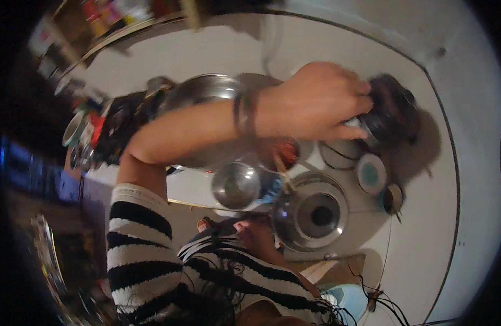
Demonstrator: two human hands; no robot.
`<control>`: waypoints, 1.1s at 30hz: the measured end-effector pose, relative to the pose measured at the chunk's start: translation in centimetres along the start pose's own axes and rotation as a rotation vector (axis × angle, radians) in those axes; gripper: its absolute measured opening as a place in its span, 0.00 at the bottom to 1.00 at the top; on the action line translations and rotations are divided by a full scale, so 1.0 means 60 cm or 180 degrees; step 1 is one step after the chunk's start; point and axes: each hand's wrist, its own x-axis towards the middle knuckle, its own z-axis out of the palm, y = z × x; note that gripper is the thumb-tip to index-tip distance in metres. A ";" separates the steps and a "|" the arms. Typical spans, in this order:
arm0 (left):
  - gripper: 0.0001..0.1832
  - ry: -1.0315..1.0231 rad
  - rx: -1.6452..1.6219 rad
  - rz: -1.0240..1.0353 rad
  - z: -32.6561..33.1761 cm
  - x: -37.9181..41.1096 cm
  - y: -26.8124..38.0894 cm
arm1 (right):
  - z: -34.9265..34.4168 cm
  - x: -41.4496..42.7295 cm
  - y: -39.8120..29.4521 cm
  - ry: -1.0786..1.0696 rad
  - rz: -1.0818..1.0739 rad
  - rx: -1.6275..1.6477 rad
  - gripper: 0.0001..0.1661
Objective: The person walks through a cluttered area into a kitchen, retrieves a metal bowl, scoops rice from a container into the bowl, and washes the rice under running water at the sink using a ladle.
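My left hand reaches across to the right, with a dark band around its wrist. Its fingers and thumb close on a pale part at the left side of a dark, rounded appliance. Motion blur hides what kind of appliance it is. My right hand rests low before my striped top, too blurred to show how its fingers lie. Below my left wrist, a bowl with red contents sits partly hidden behind the forearm. Light wooden sticks or handles lean across its edge.
A steel bowl and a wide steel vessel with a dark centre stand at the near edge. A large steel pan is partly behind my arm. Right of these are a white round container and a small cup. Cables hang below.
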 end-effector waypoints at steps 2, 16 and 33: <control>0.19 0.0071 -0.0246 -0.0669 -0.083 -0.135 0.023 | 0.044 0.009 -0.026 -0.0327 0.0087 0.0061 0.12; 0.17 0.1327 0.0012 -0.5987 -0.272 -1.089 0.564 | 0.398 0.035 -0.397 -0.3504 -0.0907 0.1484 0.28; 0.16 0.2154 0.1077 -0.6947 -0.360 -1.217 0.800 | 0.800 -0.097 -0.703 -0.7371 -0.0570 0.4890 0.41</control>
